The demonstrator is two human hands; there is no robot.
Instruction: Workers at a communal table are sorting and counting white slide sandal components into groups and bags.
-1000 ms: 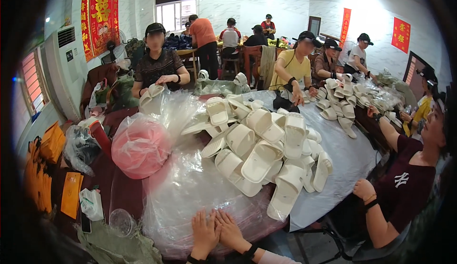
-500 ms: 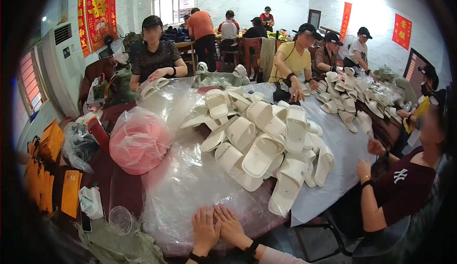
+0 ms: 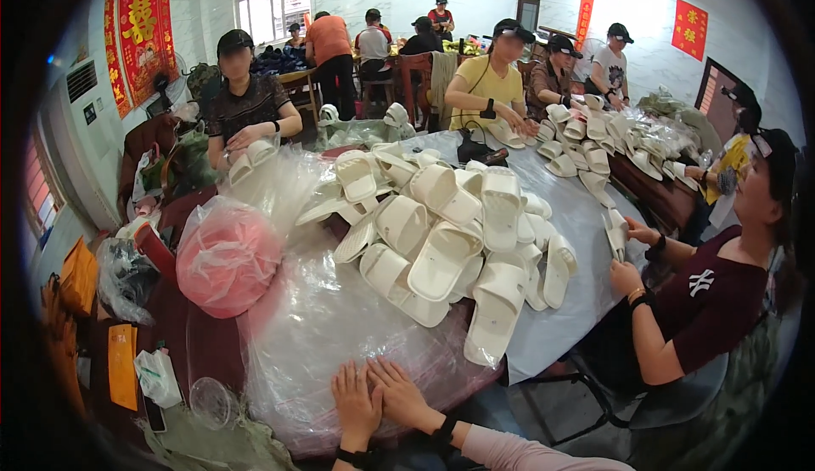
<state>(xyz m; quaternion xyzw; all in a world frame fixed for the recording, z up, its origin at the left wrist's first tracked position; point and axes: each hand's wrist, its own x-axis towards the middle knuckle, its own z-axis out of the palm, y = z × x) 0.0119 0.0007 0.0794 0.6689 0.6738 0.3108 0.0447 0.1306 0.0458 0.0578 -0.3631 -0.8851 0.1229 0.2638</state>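
Note:
Side by side at the table's near edge, my left hand [image 3: 355, 405] and my right hand [image 3: 399, 395] lie flat on a clear plastic sheet [image 3: 297, 344], palms down. Neither holds anything, and their fingers are stretched out; the thumbs are close together. Beyond them rises a heap of cream-white slide slippers, some tilted over one another. The nearest slipper [image 3: 495, 310] stands at the heap's front right, a short reach from my right hand.
A pink bundle in clear plastic [image 3: 227, 257] sits left of the heap. Nearer are an orange envelope [image 3: 123, 367], a tissue pack [image 3: 159, 376] and a clear plastic tub [image 3: 212, 401]. At right, a seated person in dark red holds a slipper [image 3: 615, 232]. Other people work around the table.
The view has turned slightly to the right, so things sit farther left in it. My hands stay flat on the sheet. The seated person at right has brought a slipper up between both hands.

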